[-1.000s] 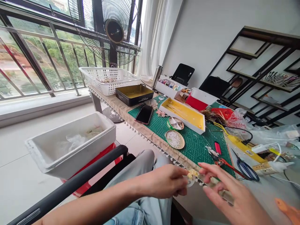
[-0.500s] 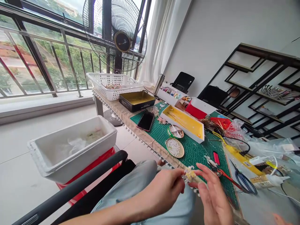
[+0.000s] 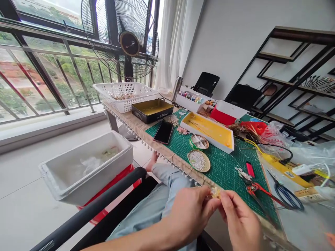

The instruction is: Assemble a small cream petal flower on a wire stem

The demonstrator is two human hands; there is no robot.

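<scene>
In front of the green mat (image 3: 225,170), your left hand (image 3: 190,212) keeps its fingers pinched on the yellow flower (image 3: 216,192); your right hand (image 3: 240,216), fingers spread a second ago, now pinches it too. The bead dish (image 3: 207,165) stays on the mat.

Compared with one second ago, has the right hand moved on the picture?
Yes. Judged against the red-handled shears, the right hand has moved leftward in the picture; its fingertips are now at the small yellow piece.
</scene>
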